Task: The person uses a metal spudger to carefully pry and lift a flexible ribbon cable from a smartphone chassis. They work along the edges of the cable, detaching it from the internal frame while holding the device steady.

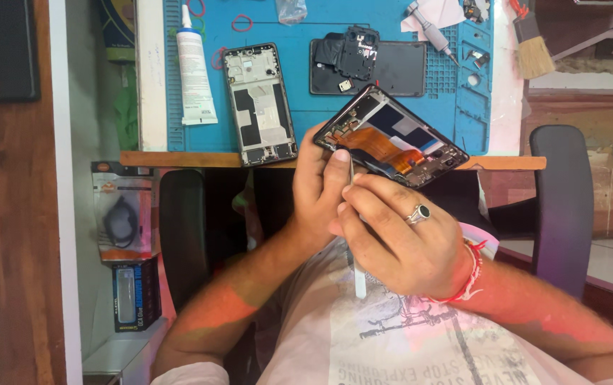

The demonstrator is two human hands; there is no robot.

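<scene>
opened black phone (392, 139), orange flex exposed, tilted, thin white tool (358, 271)

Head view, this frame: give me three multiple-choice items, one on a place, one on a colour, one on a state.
1. Where does the white tube lie?
A. on the blue mat's left part
B. on the chair armrest
C. in the right hand

2. What colour is the wide ribbon cable inside the opened phone?
A. green
B. orange
C. white

3. How is the opened phone supported?
A. flat on the mat
B. held tilted off the mat by the left hand
C. leaning against the brush

Answers: 1 A, the tube rests on the blue mat beside the bare phone frame. 2 B, the cable shows orange. 3 B, the left hand grips its lower end while the right hand holds a thin white tool.
</scene>
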